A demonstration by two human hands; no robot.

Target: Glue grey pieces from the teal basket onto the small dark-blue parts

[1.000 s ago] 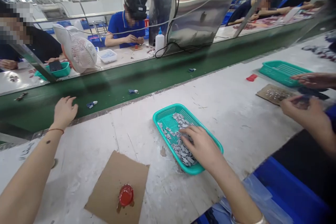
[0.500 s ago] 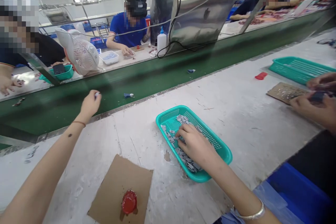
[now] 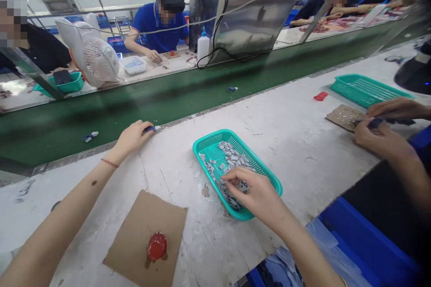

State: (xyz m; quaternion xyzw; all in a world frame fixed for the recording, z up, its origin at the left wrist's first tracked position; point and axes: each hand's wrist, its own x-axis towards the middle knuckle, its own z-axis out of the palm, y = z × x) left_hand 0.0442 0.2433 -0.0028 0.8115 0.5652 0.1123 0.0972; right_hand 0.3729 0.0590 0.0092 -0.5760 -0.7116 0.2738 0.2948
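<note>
My left hand point(image 3: 134, 136) reaches to the far edge of the white table, its fingers closed on a small dark blue piece with a white tip point(image 3: 152, 128). My right hand point(image 3: 252, 188) is over a teal perforated basket point(image 3: 198, 145), thumb and fingertips pinched together low among small grey rectangular tags point(image 3: 232, 154). Whatever sits between those fingertips is too small to make out. Left of the basket, a red cap-like dish point(image 3: 157, 246) with wet-looking red contents rests on a brown cardboard sheet point(image 3: 134, 228).
Beyond the table runs a green belt point(image 3: 182, 98) with dark blue pieces point(image 3: 90, 136) on it. At right, a co-worker's hands point(image 3: 380, 130) work above another cardboard piece point(image 3: 343, 116), near a teal basket point(image 3: 367, 89). Across the belt stand a fan point(image 3: 97, 63) and a white bottle point(image 3: 203, 49).
My left hand has moved right and closed on the blue piece by the table edge. Another blue piece now lies on the belt near its earlier place. My right hand has shifted slightly toward me.
</note>
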